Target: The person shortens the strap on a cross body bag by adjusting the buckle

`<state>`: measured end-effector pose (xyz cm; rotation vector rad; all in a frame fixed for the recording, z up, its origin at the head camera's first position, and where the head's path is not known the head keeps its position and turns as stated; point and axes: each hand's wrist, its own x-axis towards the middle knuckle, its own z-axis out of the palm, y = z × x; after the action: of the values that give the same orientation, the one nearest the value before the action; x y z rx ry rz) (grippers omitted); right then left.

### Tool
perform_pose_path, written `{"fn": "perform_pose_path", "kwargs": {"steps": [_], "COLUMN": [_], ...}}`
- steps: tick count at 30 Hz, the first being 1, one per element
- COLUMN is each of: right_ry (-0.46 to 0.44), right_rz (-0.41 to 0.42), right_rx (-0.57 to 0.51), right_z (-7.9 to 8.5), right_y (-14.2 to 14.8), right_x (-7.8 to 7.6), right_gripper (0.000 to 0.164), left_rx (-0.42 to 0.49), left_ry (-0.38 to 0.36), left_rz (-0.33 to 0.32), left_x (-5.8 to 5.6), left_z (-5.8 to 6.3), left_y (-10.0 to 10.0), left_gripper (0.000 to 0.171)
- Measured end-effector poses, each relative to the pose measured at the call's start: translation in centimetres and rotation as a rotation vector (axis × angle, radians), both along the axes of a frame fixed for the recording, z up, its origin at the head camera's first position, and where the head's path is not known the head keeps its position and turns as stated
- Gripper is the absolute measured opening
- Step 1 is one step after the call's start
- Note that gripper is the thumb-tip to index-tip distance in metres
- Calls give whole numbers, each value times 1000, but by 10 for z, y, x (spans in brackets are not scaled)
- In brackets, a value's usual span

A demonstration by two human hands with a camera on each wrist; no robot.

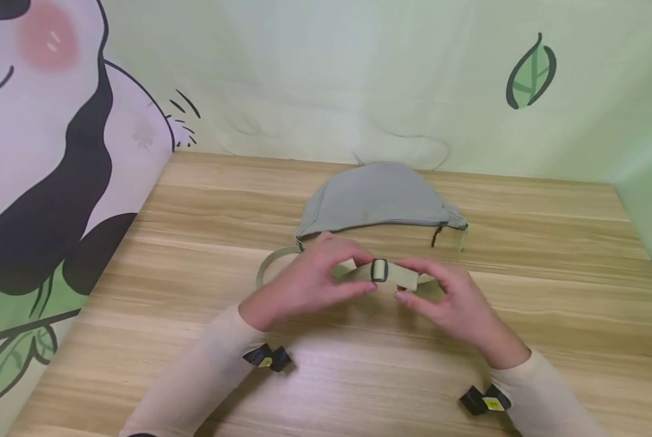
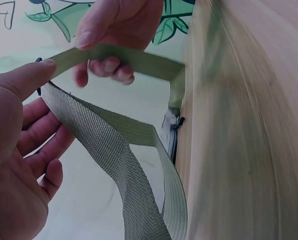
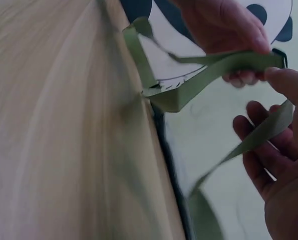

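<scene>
A grey waist bag [image 1: 380, 194] lies on the wooden table, just beyond both hands. Its pale green webbing strap [image 1: 402, 276] is raised off the tabletop, and a dark slider buckle [image 1: 379, 271] sits on it between the hands. To the left of the buckle, my left hand [image 1: 322, 276] pinches the webbing between thumb and fingers. My right hand [image 1: 457, 297] pinches the strap on the buckle's other side. Loops of the strap [image 2: 113, 155] hang below the fingers in the left wrist view. The strap's far run to the bag is partly hidden behind my hands.
The wooden table [image 1: 205, 206] reaches back to a pale green printed backdrop [image 1: 304, 79] with a cartoon panda and leaves. A black zip pull [image 1: 436, 235] hangs at the bag's right end. Small black devices [image 1: 268, 358] are worn on both wrists.
</scene>
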<state>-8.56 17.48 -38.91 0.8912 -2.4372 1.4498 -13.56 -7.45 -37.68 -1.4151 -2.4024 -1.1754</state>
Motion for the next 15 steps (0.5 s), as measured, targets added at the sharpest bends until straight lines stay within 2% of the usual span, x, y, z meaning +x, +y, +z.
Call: {"fn": "perform_pose_path", "kwargs": {"steps": [4, 9, 15], "right_ry": [-1, 47, 162], "right_rz": [-52, -34, -33], "right_rx": [-66, -158, -104], "right_z": [6, 13, 17], "right_y": [2, 1, -3], "right_x": [5, 6, 5], "right_gripper": [44, 42, 39], "left_rx": [26, 36, 62], "left_ry": [-30, -70, -112], "left_rz": [10, 12, -6], "left_x": [-2, -4, -5], "left_z": [-3, -7, -10], "left_y": [-7, -12, -10], "left_gripper": [30, 34, 32]}}
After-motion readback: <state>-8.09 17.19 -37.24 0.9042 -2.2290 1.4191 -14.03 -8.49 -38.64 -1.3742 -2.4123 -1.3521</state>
